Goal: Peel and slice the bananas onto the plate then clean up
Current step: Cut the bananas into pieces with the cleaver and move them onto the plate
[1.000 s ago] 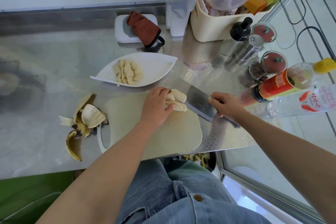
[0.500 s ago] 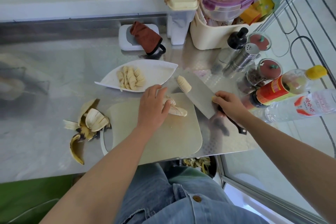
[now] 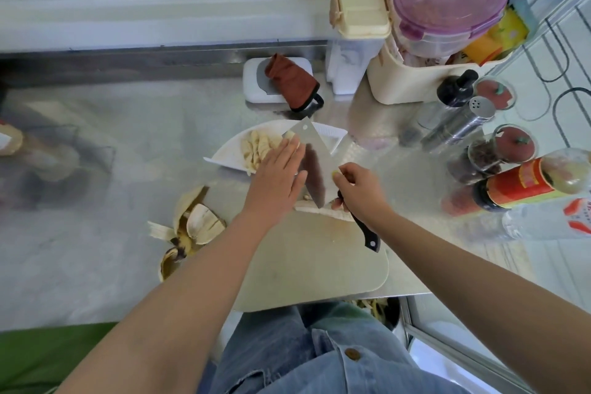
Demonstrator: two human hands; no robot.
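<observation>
My right hand [image 3: 358,187] grips the black handle of a cleaver [image 3: 315,163], whose broad blade is tilted over the white leaf-shaped plate [image 3: 329,134]. My left hand [image 3: 278,176] lies flat with straight fingers against the blade's left side, over the plate's near edge. Banana slices [image 3: 256,147] lie piled on the plate, partly hidden by my left hand. A few banana pieces [image 3: 323,210] stay on the pale cutting board [image 3: 307,265] under the blade.
Banana peels [image 3: 192,227] lie left of the board on the steel counter. A brown cloth [image 3: 292,83] sits behind the plate. Jars, shakers and a red-labelled bottle [image 3: 524,182] crowd the right side. A bin with peels [image 3: 377,307] stands below the counter edge.
The cleaver carried a banana piece from the board up over the plate. My left hand left the slices on the board and moved to the blade, fingers straightened.
</observation>
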